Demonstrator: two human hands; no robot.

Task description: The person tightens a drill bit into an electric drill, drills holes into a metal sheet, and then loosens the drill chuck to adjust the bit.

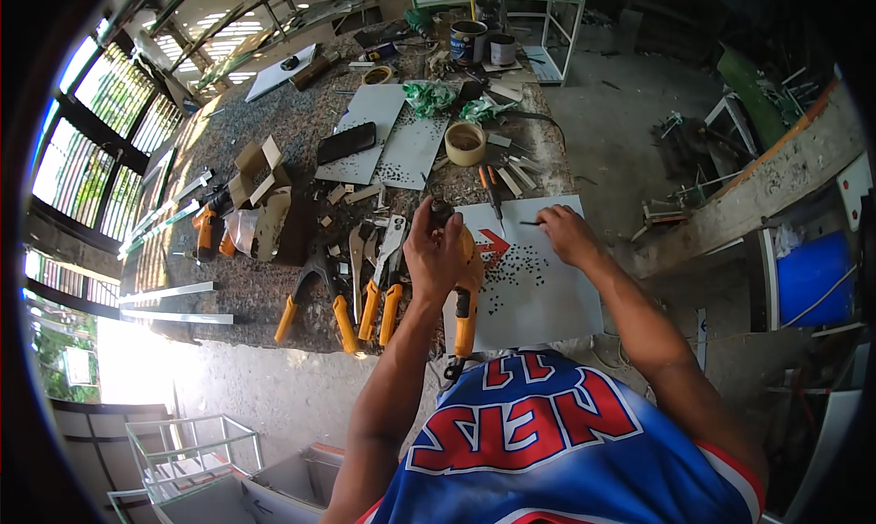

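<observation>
My left hand (432,255) is closed around the black front end of an orange power drill (467,296). The drill stands with this end up, its handle pointing toward my body at the bench edge. My right hand (568,236) pinches a short, thin dark rod (529,223), too small to make out exactly. Under both hands lies a pale grey panel (538,314) with a red arrow mark (494,247) and many small dark pieces (525,267) scattered over it. A screwdriver (491,191) with an orange and black handle lies by the panel's far edge.
Left of the drill are orange-handled pliers (315,296) and snips (370,310). Farther off lie a phone (347,143), a tape roll (465,145), an open cardboard box (265,196) and another orange drill (206,230). Paint cans (467,42) stand at the back.
</observation>
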